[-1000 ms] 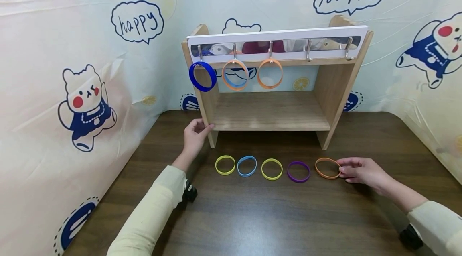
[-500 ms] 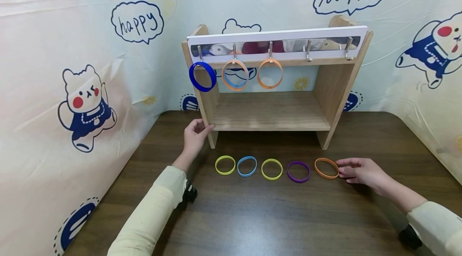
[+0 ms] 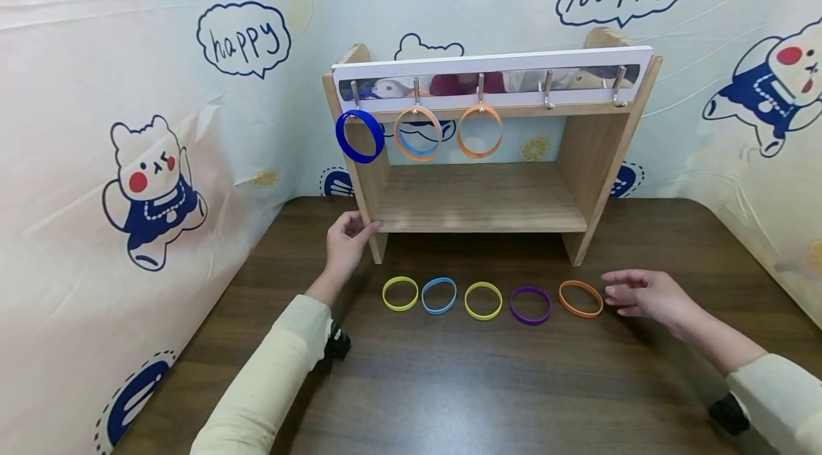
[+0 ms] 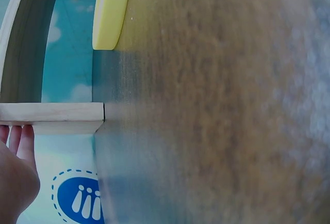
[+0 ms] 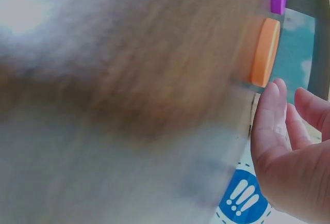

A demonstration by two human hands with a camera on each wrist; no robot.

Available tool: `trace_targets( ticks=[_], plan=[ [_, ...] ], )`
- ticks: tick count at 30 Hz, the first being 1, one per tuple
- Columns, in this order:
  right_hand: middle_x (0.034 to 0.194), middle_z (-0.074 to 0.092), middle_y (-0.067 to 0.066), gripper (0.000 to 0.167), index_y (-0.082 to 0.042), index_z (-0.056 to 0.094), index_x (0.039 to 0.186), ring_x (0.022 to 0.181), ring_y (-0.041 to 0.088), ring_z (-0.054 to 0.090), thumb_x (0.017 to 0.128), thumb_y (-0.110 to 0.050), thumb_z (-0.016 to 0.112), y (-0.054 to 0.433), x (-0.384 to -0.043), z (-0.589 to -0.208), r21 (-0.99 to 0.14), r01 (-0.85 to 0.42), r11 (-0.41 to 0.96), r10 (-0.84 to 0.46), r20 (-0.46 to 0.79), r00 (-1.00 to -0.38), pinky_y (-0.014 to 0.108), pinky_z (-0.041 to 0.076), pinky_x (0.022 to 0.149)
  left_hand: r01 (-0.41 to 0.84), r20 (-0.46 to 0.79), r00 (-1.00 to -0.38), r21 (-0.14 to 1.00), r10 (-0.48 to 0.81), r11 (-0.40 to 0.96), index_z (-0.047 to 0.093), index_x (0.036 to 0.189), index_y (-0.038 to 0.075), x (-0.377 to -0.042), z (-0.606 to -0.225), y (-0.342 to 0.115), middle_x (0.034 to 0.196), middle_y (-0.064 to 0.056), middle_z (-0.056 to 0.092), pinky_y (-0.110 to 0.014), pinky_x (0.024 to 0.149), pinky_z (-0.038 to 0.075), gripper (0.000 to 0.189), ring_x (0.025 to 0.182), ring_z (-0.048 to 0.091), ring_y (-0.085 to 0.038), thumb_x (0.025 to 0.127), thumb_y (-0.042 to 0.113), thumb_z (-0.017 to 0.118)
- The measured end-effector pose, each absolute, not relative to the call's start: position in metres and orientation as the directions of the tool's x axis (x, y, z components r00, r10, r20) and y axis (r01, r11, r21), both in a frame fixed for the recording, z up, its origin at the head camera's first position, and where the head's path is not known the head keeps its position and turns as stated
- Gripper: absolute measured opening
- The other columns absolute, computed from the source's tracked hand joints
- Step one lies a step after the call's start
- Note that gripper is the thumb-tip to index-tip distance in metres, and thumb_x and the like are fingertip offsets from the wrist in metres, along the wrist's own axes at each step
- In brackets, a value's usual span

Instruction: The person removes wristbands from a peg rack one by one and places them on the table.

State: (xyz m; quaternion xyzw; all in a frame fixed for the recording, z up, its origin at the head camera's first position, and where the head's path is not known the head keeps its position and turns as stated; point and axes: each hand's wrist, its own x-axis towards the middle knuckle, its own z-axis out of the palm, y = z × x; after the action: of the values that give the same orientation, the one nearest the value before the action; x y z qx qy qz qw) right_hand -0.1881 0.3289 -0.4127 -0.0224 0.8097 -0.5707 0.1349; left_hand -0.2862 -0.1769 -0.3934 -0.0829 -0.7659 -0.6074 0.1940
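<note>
My left hand (image 3: 345, 244) holds the left side panel (image 3: 376, 230) of a wooden shelf, thumb on its front edge; in the left wrist view the fingers (image 4: 27, 144) press its outer face. My right hand (image 3: 648, 296) hovers just right of an orange wristband (image 3: 581, 315), fingers apart and holding nothing. In the right wrist view, the fingertips point toward that orange band. Leftward from it lie a purple wristband (image 3: 531, 323), a yellow one (image 3: 484, 317), a light blue one (image 3: 439, 312) and another yellow wristband (image 3: 400, 309), in a row.
Along the shelf's top runs a white rail (image 3: 514, 59) with several metal hooks. A dark blue band (image 3: 379, 137) hangs leftmost, then an orange band (image 3: 399, 145) with light blue inside, then another orange band (image 3: 479, 155). The two right hooks (image 3: 548, 90) are bare. Printed cloth surrounds the table.
My right hand has let go of the orange wristband and drawn slightly away to the right, after the band shifted a little left. My left hand stays on the shelf.
</note>
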Motion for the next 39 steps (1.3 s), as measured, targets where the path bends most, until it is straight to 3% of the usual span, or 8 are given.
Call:
trace_targets(
  ticks=[9, 12, 19, 22, 29, 35, 39],
  plan=[
    [0.121, 0.061, 0.021, 0.054, 0.013, 0.042, 0.136, 0.097, 0.017, 0.066, 0.097, -0.019, 0.062, 0.324, -0.194, -0.397, -0.932, 0.101, 0.348, -0.147, -0.161, -0.976, 0.037, 0.055, 0.081, 0.364, 0.398, -0.911, 0.897, -0.104, 0.251, 0.063, 0.109, -0.007, -0.287, -0.394, -0.177, 0.104, -0.025, 0.065, -0.021, 0.071, 0.051, 0.031, 0.092, 0.060, -0.026, 0.087, 0.011, 0.074],
    [0.115, 0.065, 0.013, 0.052, 0.011, 0.044, 0.136, 0.097, 0.017, 0.066, 0.097, -0.020, 0.062, 0.320, -0.196, -0.391, -0.940, 0.073, 0.332, -0.137, -0.125, -0.983, 0.037, 0.055, 0.081, 0.364, 0.400, -0.911, 0.895, -0.103, 0.258, 0.063, 0.110, -0.007, -0.287, -0.393, -0.177, 0.104, -0.024, 0.065, -0.021, 0.072, 0.051, 0.031, 0.091, 0.060, -0.024, 0.087, 0.011, 0.074],
    [0.098, 0.070, -0.007, 0.023, -0.010, 0.062, 0.117, 0.091, 0.012, 0.068, 0.096, -0.015, 0.064, 0.306, -0.200, -0.376, -0.977, -0.029, 0.211, -0.117, 0.004, -0.993, 0.032, 0.055, 0.077, 0.363, 0.399, -0.910, 0.897, -0.108, 0.253, 0.063, 0.109, -0.008, -0.289, -0.394, -0.178, 0.102, -0.022, 0.065, -0.021, 0.071, 0.051, 0.030, 0.087, 0.059, -0.017, 0.087, 0.010, 0.074],
    [0.097, 0.070, -0.007, 0.019, -0.012, 0.064, 0.114, 0.091, 0.011, 0.068, 0.095, -0.012, 0.065, 0.299, -0.202, -0.371, -0.988, -0.064, 0.139, -0.109, 0.049, -0.993, 0.030, 0.055, 0.076, 0.371, 0.406, -0.907, 0.897, -0.116, 0.239, 0.063, 0.108, -0.008, -0.298, -0.404, -0.181, 0.100, -0.022, 0.065, -0.020, 0.070, 0.051, 0.030, 0.086, 0.059, -0.016, 0.086, 0.009, 0.075],
    [0.097, 0.069, 0.000, 0.032, 0.001, 0.059, 0.121, 0.088, 0.010, 0.068, 0.093, -0.011, 0.067, 0.282, -0.208, -0.360, -0.992, -0.129, 0.000, -0.074, 0.129, -0.989, 0.027, 0.055, 0.076, 0.371, 0.409, -0.902, 0.898, -0.137, 0.235, 0.066, 0.107, -0.001, -0.313, -0.421, -0.186, 0.098, -0.015, 0.066, -0.021, 0.071, 0.051, 0.031, 0.086, 0.060, -0.016, 0.085, 0.017, 0.078],
    [0.100, 0.068, 0.003, 0.025, -0.009, 0.063, 0.117, 0.088, 0.010, 0.067, 0.093, -0.012, 0.067, 0.271, -0.214, -0.349, -0.985, -0.171, 0.003, -0.050, 0.171, -0.984, 0.025, 0.055, 0.075, 0.392, 0.432, -0.892, 0.887, -0.136, 0.244, 0.066, 0.104, 0.000, -0.313, -0.423, -0.186, 0.095, -0.014, 0.066, -0.022, 0.069, 0.051, 0.030, 0.085, 0.060, -0.018, 0.084, 0.019, 0.078],
    [0.101, 0.067, 0.005, 0.025, -0.008, 0.064, 0.116, 0.089, 0.012, 0.068, 0.092, -0.011, 0.068, 0.262, -0.215, -0.342, -0.978, -0.205, -0.045, -0.053, 0.207, -0.977, 0.026, 0.055, 0.075, 0.398, 0.437, -0.889, 0.884, -0.135, 0.243, 0.066, 0.103, 0.001, -0.313, -0.422, -0.186, 0.094, -0.013, 0.066, -0.023, 0.068, 0.051, 0.029, 0.084, 0.060, -0.017, 0.084, 0.019, 0.079]
  ],
)
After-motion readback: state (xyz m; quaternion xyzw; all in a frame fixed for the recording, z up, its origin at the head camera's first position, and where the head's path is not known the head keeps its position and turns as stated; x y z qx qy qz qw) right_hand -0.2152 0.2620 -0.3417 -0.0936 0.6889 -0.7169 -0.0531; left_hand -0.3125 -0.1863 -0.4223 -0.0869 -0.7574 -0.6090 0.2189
